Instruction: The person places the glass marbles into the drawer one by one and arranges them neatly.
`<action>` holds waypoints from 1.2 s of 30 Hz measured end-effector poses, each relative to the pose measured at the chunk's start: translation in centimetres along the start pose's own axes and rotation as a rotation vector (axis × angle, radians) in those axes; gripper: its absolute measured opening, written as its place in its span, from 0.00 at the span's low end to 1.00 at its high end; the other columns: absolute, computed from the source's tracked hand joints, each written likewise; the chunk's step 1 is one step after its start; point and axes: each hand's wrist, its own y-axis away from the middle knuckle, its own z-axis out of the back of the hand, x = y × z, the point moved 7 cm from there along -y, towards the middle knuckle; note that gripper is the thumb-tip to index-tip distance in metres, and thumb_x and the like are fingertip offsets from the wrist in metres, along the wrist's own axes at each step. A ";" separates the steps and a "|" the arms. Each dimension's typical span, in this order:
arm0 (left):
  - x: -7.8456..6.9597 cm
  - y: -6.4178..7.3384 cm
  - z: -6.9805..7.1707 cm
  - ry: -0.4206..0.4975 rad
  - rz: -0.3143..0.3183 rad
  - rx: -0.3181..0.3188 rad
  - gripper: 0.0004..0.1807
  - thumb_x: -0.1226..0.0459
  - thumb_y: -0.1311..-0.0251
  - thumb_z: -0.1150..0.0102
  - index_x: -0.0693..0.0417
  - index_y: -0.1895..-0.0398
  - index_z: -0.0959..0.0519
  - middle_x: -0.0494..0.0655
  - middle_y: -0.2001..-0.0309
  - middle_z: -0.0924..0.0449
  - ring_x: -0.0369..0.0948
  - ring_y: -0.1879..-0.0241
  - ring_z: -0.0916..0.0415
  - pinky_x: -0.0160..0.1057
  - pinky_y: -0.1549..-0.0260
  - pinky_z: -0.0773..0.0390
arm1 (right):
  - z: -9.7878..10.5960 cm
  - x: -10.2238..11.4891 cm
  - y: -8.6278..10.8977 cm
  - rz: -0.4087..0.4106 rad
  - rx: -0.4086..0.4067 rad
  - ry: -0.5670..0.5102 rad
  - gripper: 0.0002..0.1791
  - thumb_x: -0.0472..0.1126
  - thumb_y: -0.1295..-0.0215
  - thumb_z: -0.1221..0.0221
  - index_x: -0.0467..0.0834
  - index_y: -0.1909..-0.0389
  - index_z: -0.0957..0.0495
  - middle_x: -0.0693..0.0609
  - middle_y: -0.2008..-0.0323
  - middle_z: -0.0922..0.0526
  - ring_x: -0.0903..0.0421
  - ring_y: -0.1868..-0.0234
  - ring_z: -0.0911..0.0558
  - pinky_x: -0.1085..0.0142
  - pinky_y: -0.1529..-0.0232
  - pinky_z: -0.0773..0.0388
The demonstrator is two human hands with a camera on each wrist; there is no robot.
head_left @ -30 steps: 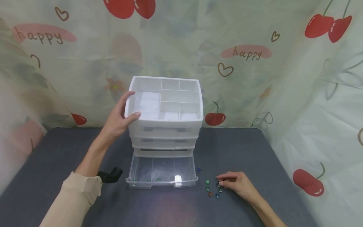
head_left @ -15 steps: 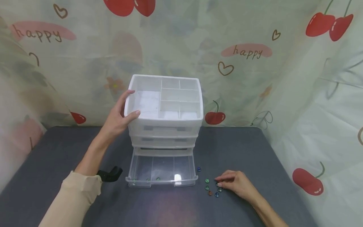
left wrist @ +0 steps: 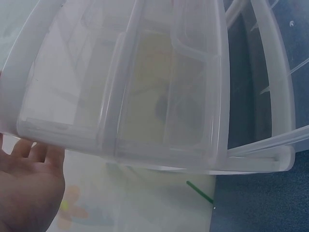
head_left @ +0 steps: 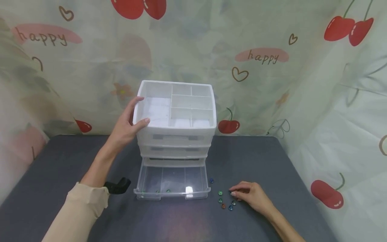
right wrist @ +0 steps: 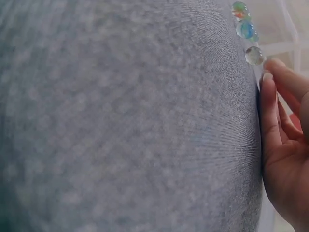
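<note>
My left hand [head_left: 124, 124] grips the top left side of a white plastic drawer organizer [head_left: 178, 131], its thumb over the rim. The organizer's clear bottom drawer [head_left: 173, 174] is pulled out, with a few green marbles [head_left: 168, 191] near its front. To the right of the drawer, my right hand [head_left: 253, 198] pinches a marble between thumb and index finger; the fingertips mostly hide it. Beside that hand on the table lie several glass marbles, among them a green marble [head_left: 220, 193], an orange marble [head_left: 223, 206] and a blue marble [head_left: 230, 208]. In the right wrist view, a clear marble [right wrist: 253, 55] sits close to the fingertips.
Another blue marble [head_left: 211, 180] lies just right of the drawer. Divided compartments form the organizer's open top, above two closed drawers [head_left: 175, 152]. A dark grey cloth covers the table [head_left: 251, 158]. A patterned curtain [head_left: 193, 43] hangs behind and at the sides.
The right fingertips have closed on a dark marble, which no longer shows at its spot on the table. The left hand and organizer stay still.
</note>
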 end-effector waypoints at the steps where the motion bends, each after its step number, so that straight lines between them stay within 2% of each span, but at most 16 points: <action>1: 0.0 0.0 0.0 -0.003 0.001 0.001 0.38 0.70 0.32 0.42 0.46 0.24 0.46 0.59 0.30 0.41 0.48 0.41 0.36 0.31 0.53 0.29 | 0.0 0.0 0.0 -0.007 0.002 -0.041 0.09 0.44 0.38 0.32 0.47 0.59 0.12 0.51 0.63 0.14 0.58 0.69 0.17 0.64 0.67 0.19; 5: 0.1 0.0 0.1 -0.006 0.007 -0.002 0.38 0.69 0.33 0.42 0.44 0.24 0.46 0.59 0.30 0.41 0.48 0.41 0.35 0.31 0.53 0.29 | 0.0 -0.1 -0.2 -0.044 -0.008 -0.167 0.12 0.40 0.37 0.33 0.38 0.56 0.14 0.43 0.63 0.14 0.57 0.69 0.17 0.62 0.67 0.18; 10: 0.1 0.0 0.0 0.007 0.013 0.000 0.38 0.70 0.33 0.43 0.45 0.24 0.46 0.59 0.31 0.41 0.48 0.42 0.35 0.31 0.54 0.28 | 0.2 -0.2 -0.4 -0.069 -0.034 -0.238 0.14 0.38 0.36 0.34 0.33 0.55 0.16 0.39 0.66 0.14 0.57 0.70 0.16 0.62 0.67 0.18; 19: 0.1 0.0 -0.2 0.014 0.015 0.001 0.38 0.70 0.32 0.44 0.46 0.23 0.47 0.60 0.32 0.40 0.49 0.42 0.35 0.31 0.55 0.28 | -0.3 0.5 -1.1 0.010 -0.012 -0.256 0.14 0.36 0.30 0.40 0.29 0.52 0.20 0.37 0.64 0.15 0.57 0.68 0.15 0.61 0.65 0.18; 30: 0.2 0.0 0.0 0.008 0.011 -0.012 0.38 0.71 0.32 0.43 0.46 0.23 0.47 0.59 0.30 0.42 0.49 0.41 0.36 0.32 0.54 0.28 | -1.4 2.3 -2.2 0.014 -0.033 -0.299 0.13 0.36 0.35 0.35 0.31 0.55 0.19 0.37 0.63 0.15 0.56 0.68 0.15 0.61 0.65 0.17; 36: 0.3 0.2 0.0 0.013 0.009 -0.016 0.37 0.71 0.32 0.44 0.46 0.23 0.46 0.58 0.29 0.43 0.49 0.39 0.37 0.32 0.52 0.29 | -2.1 3.3 -2.9 0.022 -0.015 -0.315 0.15 0.35 0.35 0.36 0.28 0.53 0.20 0.34 0.62 0.15 0.56 0.68 0.15 0.62 0.65 0.18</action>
